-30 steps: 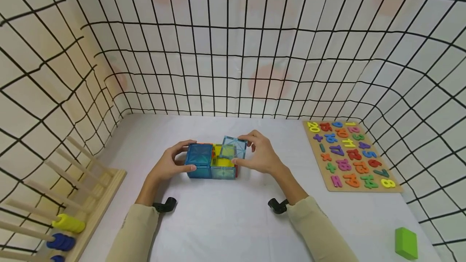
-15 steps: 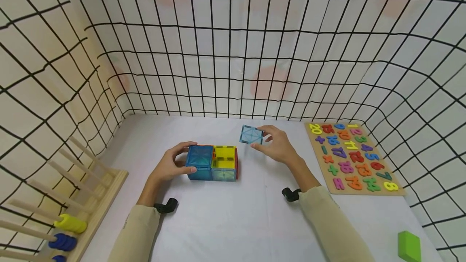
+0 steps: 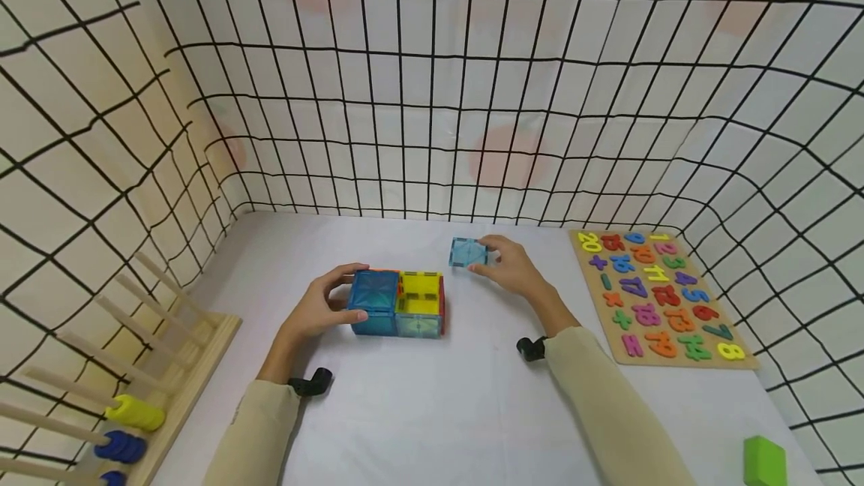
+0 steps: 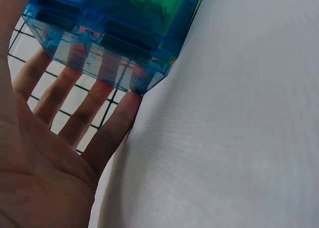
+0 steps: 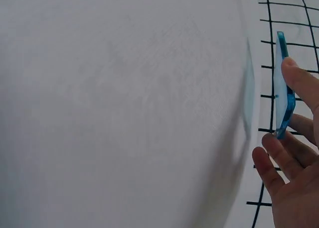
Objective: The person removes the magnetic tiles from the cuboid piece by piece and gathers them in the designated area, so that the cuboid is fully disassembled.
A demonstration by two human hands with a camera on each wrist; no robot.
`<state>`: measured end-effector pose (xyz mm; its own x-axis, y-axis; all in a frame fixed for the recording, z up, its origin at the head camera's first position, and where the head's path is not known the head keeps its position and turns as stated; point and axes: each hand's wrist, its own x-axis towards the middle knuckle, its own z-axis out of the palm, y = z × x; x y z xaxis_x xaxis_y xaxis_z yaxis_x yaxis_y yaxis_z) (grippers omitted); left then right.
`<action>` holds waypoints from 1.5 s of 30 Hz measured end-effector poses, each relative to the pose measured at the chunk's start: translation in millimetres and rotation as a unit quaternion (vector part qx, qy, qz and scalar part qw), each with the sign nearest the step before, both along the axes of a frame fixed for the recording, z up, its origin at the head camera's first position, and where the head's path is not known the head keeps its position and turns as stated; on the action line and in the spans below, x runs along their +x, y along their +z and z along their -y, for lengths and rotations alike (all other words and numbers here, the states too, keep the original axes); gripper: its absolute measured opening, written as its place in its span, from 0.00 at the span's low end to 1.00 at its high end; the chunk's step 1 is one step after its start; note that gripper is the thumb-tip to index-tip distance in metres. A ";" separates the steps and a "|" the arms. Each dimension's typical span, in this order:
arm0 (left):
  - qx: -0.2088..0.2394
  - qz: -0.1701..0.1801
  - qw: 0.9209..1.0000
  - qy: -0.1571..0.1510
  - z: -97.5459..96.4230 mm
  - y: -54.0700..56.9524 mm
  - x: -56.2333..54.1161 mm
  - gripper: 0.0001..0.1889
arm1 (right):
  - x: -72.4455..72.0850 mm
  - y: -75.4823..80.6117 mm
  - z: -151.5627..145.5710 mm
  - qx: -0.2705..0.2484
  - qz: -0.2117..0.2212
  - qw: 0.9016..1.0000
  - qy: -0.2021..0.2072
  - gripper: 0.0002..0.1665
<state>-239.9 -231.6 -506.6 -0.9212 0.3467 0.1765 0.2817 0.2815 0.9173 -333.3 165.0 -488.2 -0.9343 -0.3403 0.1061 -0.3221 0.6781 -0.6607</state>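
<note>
Carried since a second ago from over the magnetic-tile box [image 3: 373,291] to a spot beyond its right end: light-blue square magnetic tile [image 3: 468,252].

Well left of the box, wooden peg rack [image 3: 192,381], cut off by the view's edge. At the box's left end, left hand [image 3: 317,306], gripping with thumb on the near side and spread fingers around the end. On the box's right half, no lid, with yellow panel [image 3: 421,283] visible inside. Past the box's right end and apart from it, right hand [image 3: 516,270], pinching the tile by its rim, one finger clear of it. Farther right of the box, number board [image 3: 646,360] and green block [image 3: 765,461].

Could drop the tile through so slight a rim hold; could also pop the box's magnetic joints by squeezing too hard.

Hidden: most of the box's far side. Hard to make out: the tile's height above the cloth [image 3: 432,411].
</note>
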 end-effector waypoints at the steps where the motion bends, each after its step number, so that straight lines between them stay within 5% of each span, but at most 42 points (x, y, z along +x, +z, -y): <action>1: 0.001 0.002 1.000 -0.001 -1.1 0.0 0.1 0.42 | -1.3 -1.9 -0.2 0.006 0.004 1.000 -0.002 0.40; 14: 0.001 0.004 1.000 -0.006 -8.5 -4.3 -1.4 0.43 | -17.6 -7.0 5.5 0.052 0.050 0.997 -0.024 0.35; 26: 0.004 0.007 1.000 -0.008 -12.3 -1.5 -2.6 0.43 | -21.7 -8.8 8.1 0.114 0.033 0.993 -0.016 0.36; 35: 0.002 0.000 1.000 -0.006 -5.0 -1.3 -2.8 0.43 | -13.9 0.9 6.1 0.053 0.060 0.997 -0.016 0.41; 45: 0.002 0.006 1.000 0.001 -0.3 -3.3 -1.9 0.42 | 18.5 16.0 5.6 -0.023 0.064 0.998 0.003 0.41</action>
<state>-241.8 -231.3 -509.9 -0.9242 0.3435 0.1672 0.2702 0.2784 0.9217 -314.8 159.4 -472.2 -0.9393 -0.3431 0.0022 -0.2369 0.6440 -0.7274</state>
